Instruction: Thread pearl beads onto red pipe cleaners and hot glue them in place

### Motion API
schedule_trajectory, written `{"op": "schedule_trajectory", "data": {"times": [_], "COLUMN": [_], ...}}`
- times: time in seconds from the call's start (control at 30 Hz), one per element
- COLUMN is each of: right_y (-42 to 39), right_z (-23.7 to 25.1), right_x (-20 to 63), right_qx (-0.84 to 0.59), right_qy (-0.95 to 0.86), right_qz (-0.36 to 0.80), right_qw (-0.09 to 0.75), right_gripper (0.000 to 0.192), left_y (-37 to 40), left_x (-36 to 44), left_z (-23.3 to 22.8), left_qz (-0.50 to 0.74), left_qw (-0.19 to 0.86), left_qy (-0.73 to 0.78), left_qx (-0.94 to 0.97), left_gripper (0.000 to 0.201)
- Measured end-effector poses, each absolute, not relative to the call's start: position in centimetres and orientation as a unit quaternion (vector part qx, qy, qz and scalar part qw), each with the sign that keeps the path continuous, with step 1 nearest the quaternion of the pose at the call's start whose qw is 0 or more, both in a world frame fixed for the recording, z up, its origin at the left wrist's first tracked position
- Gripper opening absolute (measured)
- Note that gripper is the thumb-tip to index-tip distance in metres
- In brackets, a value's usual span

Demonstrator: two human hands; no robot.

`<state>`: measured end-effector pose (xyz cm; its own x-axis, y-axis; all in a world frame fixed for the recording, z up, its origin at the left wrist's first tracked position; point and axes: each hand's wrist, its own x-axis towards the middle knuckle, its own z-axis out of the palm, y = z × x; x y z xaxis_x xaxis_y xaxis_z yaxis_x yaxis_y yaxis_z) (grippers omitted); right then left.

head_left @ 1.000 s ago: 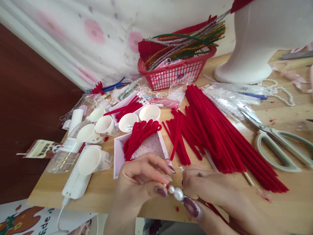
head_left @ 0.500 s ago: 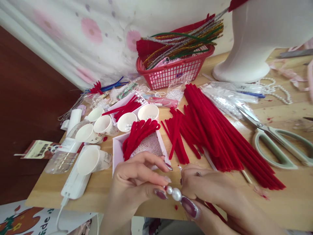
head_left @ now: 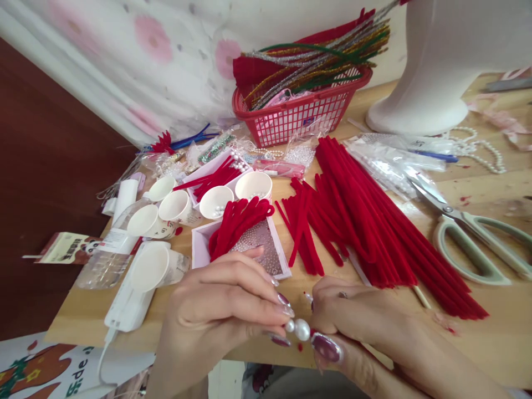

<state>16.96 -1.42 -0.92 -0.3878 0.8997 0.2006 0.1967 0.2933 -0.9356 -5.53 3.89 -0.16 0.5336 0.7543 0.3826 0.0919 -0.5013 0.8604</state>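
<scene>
A wooden table (head_left: 477,343) carries red pipe cleaners (head_left: 374,221), scissors (head_left: 474,233), a red basket (head_left: 299,113), paper cups (head_left: 178,208), a white tray (head_left: 199,249) and a plastic bottle (head_left: 103,260).

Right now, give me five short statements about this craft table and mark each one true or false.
1. Both hands pinch a short string of white pearl beads. True.
2. The scissors lie left of the paper cups. False: they lie far to the right.
3. The basket is red. True.
4. The long red pipe cleaners stand upright in a cup. False: they lie flat on the table.
5. The pink tray holds tiny beads. True.
</scene>
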Motion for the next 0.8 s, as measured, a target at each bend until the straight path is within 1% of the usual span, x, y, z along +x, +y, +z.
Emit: {"op": "schedule_trajectory", "data": {"times": [0.07, 0.17, 0.3, 0.4, 0.53, 0.6, 0.7, 0.8], "right_y": [-1.7, -2.0, -2.2, -2.1, -1.6, -1.4, -1.3, -1.4], "right_z": [-0.9, -1.0, -1.0, -0.7, -0.4, -0.4, -0.4, -0.3], "right_x": [16.9, 16.9, 16.9, 16.9, 16.8, 16.7, 16.6, 16.4], "right_qx": [-0.430, -0.443, -0.451, -0.461, -0.442, -0.434, -0.435, -0.450], "right_qy": [-0.698, -0.700, -0.704, -0.701, -0.715, -0.711, -0.699, -0.700], "right_qz": [0.430, 0.410, 0.393, 0.400, 0.396, 0.412, 0.431, 0.404], "right_qw": [0.377, 0.382, 0.382, 0.370, 0.370, 0.369, 0.370, 0.380], "right_gripper": [0.027, 0.021, 0.021, 0.019, 0.023, 0.023, 0.022, 0.018], "left_y": [3.8, 3.5, 3.2, 3.1, 3.1, 3.0, 2.6, 2.1], "left_x": [-5.4, -5.3, -5.4, -5.5, -5.4, -5.3, -4.8, -3.8], "left_z": [0.0, -0.2, -0.6, -0.7, -0.7, -0.7, -1.0, -1.5], "left_qz": [0.403, 0.402, 0.403, 0.401, 0.409, 0.423, 0.452, 0.482], "left_qw": [0.402, 0.391, 0.389, 0.402, 0.413, 0.420, 0.460, 0.564], "left_qy": [0.281, 0.284, 0.302, 0.305, 0.304, 0.304, 0.318, 0.326], "left_qx": [0.773, 0.778, 0.771, 0.764, 0.755, 0.743, 0.695, 0.586], "left_gripper": [0.026, 0.030, 0.032, 0.031, 0.028, 0.025, 0.018, 0.013]}}
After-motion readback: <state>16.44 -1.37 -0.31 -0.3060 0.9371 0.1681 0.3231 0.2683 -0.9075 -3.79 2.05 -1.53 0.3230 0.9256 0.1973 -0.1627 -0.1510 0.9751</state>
